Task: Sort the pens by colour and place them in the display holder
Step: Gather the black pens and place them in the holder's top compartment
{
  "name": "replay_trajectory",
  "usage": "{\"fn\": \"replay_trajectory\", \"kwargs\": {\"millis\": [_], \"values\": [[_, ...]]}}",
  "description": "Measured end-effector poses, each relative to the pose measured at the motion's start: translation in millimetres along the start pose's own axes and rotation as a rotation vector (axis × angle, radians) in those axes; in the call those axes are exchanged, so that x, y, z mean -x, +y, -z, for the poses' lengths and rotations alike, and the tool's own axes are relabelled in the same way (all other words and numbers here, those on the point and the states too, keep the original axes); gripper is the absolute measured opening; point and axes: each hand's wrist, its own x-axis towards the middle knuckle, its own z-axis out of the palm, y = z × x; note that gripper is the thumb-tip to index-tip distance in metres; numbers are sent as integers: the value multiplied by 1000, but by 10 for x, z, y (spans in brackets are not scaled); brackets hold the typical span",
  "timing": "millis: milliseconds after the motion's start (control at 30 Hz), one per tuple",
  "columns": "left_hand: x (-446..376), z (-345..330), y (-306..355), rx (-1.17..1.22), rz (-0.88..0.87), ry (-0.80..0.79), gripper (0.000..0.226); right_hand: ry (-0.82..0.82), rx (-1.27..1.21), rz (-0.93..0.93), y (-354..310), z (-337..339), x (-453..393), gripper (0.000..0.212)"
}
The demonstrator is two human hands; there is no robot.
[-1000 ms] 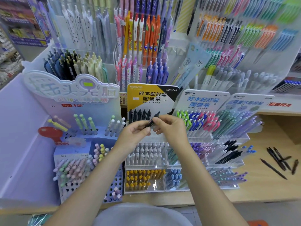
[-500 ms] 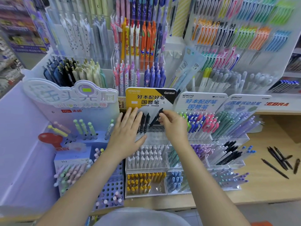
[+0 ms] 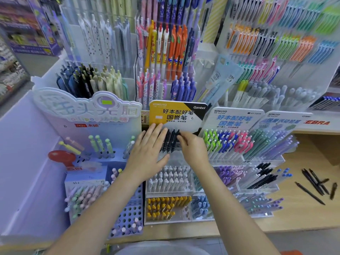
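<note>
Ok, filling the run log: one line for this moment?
left hand: flat beside black pens | right hand: seating black pen | loose pens: on counter

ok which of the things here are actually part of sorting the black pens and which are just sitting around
In the job:
- black pens in the holder
- yellow-signed display holder
- loose black pens on the counter
- left hand, flat beside the row
- right hand, at the row's right end

Just lying about:
- red lollipop-shaped prop
- yellow-capped pens
- hanging orange pens

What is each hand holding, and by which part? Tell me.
Right hand pinches a black pen near its top end. Left hand holds nothing, fingers straight.
</note>
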Motion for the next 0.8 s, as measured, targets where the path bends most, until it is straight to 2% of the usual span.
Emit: {"fn": "replay_trajectory", "kwargs": {"millis": [100, 200, 267, 367, 433, 500, 800], "values": [[-14, 30, 18, 43, -5, 2, 77, -48, 51, -2, -60, 79, 46, 17], [-10, 71, 11, 123, 9, -14, 77, -19, 29, -20, -120, 318, 251, 29], [19, 116, 71, 169, 4, 46, 74, 26, 41, -5, -83, 505, 503, 32], [163, 198, 387, 281, -25, 215, 62, 110, 227, 94, 89, 770, 935, 29], [288, 219, 755, 333, -55, 262, 54, 142, 325, 153, 326, 939, 1220, 29], [434, 114, 1182, 345, -95, 204, 50, 143, 353, 151, 655, 1131, 1528, 29], [592, -1082, 3595, 357, -303, 10, 40, 147, 333, -215, 2667, 2394, 2916, 37]]}}
